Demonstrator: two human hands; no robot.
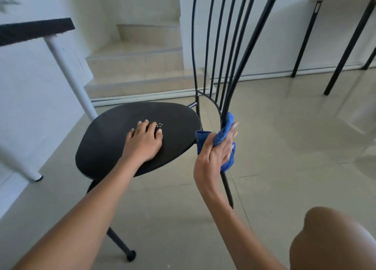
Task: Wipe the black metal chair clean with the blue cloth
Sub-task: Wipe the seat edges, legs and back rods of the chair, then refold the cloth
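Gripping the blue cloth [224, 135], my right hand [215, 153] wraps it round the black chair's [114, 139] rear upright beside the seat. My left hand [145, 140] rests flat on the seat, fingers relaxed.

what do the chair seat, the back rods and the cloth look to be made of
Seat: matte black, smooth, possibly painted metal or plastic; small holes at its centre.
Back rods: thin black metal, slightly glossy, with light streaks along them.
Blue cloth: soft, fuzzy fabric, probably microfibre; it bunches round the rod.
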